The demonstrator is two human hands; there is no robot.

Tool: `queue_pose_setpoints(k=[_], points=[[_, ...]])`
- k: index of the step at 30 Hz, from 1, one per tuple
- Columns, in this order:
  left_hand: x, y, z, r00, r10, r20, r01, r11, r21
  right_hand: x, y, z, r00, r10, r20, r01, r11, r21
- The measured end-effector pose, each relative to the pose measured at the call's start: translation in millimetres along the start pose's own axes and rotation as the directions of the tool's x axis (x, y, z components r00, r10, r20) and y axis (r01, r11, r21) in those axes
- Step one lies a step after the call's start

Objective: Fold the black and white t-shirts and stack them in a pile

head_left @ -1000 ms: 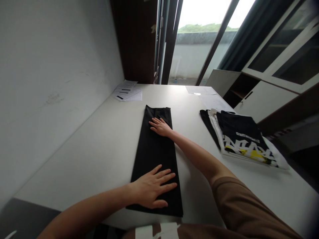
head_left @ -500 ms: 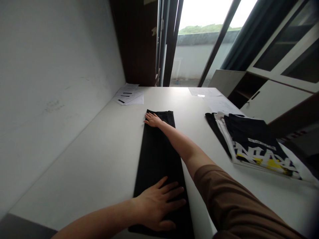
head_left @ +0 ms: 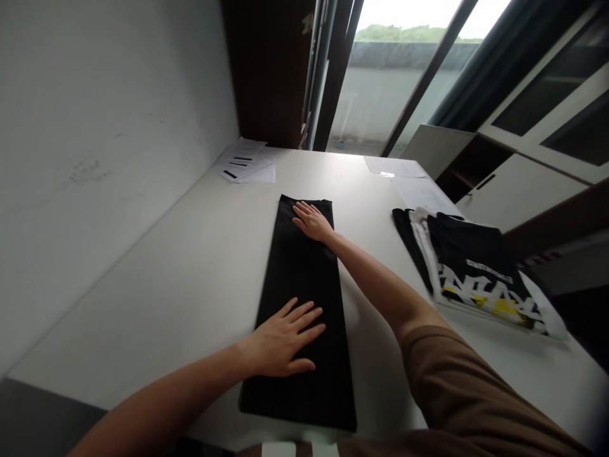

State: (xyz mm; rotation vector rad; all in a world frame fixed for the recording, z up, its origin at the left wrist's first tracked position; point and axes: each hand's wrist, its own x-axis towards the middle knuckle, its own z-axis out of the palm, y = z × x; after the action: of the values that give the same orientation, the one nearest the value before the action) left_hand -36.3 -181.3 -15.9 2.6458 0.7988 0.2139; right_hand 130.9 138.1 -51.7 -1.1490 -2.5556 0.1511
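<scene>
On the white table [head_left: 166,285], both hands lie flat and spread — left hand [head_left: 280,343], right hand [head_left: 311,221] — on the folded black trousers [head_left: 299,279]: soft, limp; best gripped at the ends.

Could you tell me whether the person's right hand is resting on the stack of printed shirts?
No, the right hand lies flat on the far end of the black folded garment, apart from the stack of printed shirts.
</scene>
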Motion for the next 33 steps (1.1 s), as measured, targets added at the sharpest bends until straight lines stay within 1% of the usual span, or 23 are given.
queue_pose_setpoints(k=[3,5,7,9,12,14,16,18,20,23,25,29,31,33], points=[[-1.7,-2.1,6.4,1.000,0.001,0.012,-0.001,0.999,0.033,-48.2,-2.4,-7.4,0.996,0.045,0.083,-0.044,0.999,-0.007],[-2.7,-0.5,8.6,1.000,0.010,0.025,-0.011,0.999,0.052,-79.6,-9.0,-12.4,0.995,0.034,0.098,-0.034,0.999,-0.006],[-4.2,-0.4,7.8,0.999,0.019,0.026,-0.021,0.998,0.066,-113.1,-19.2,-19.5,0.999,-0.010,0.043,0.010,1.000,0.007],[-7.1,-5.0,3.4,1.000,0.025,0.003,-0.026,0.997,0.074,-150.3,-31.6,-28.3,0.998,-0.070,-0.003,0.070,0.997,0.031],[-16.5,-20.9,-8.2,0.997,-0.034,-0.074,0.041,0.996,0.085,-210.3,-50.1,-42.6,0.987,-0.160,0.029,0.157,0.983,0.092],[-27.9,-33.2,-16.4,0.989,-0.094,-0.117,0.105,0.991,0.087,-248.5,-61.1,-53.2,0.979,-0.194,0.057,0.186,0.974,0.127],[-43.7,-42.7,-22.0,0.983,-0.124,-0.133,0.137,0.986,0.094,-282.2,-71.8,-65.5,0.977,-0.204,0.067,0.192,0.969,0.154],[-62.5,-47.5,-24.3,0.985,-0.126,-0.120,0.140,0.984,0.113,-310.5,-83.9,-78.8,0.974,-0.211,0.082,0.194,0.965,0.174],[-81.6,-47.4,-24.2,0.988,-0.122,-0.091,0.134,0.981,0.143,-333.3,-98.4,-91.0,0.964,-0.235,0.120,0.210,0.959,0.191],[-104.2,-38.3,-22.4,0.990,-0.123,-0.065,0.133,0.975,0.176,-355.1,-123.3,-102.1,0.940,-0.288,0.182,0.248,0.945,0.214],[-112.0,-26.6,-20.5,0.992,-0.111,-0.057,0.119,0.979,0.168,-360.1,-139.3,-104.9,0.928,-0.323,0.185,0.280,0.933,0.224],[-113.8,3.2,-12.2,0.998,-0.060,-0.003,0.060,0.994,0.092,-353.7,-161.6,-106.1,0.911,-0.360,0.201,0.321,0.925,0.203],[-112.3,14.5,-5.7,0.998,-0.048,0.028,0.046,0.997,0.056,-348.9,-165.8,-103.8,0.910,-0.348,0.225,0.311,0.933,0.184],[-110.8,19.4,0.8,0.999,-0.044,0.030,0.043,0.998,0.048,-345.3,-165.8,-97.8,0.914,-0.332,0.232,0.299,0.940,0.165]])
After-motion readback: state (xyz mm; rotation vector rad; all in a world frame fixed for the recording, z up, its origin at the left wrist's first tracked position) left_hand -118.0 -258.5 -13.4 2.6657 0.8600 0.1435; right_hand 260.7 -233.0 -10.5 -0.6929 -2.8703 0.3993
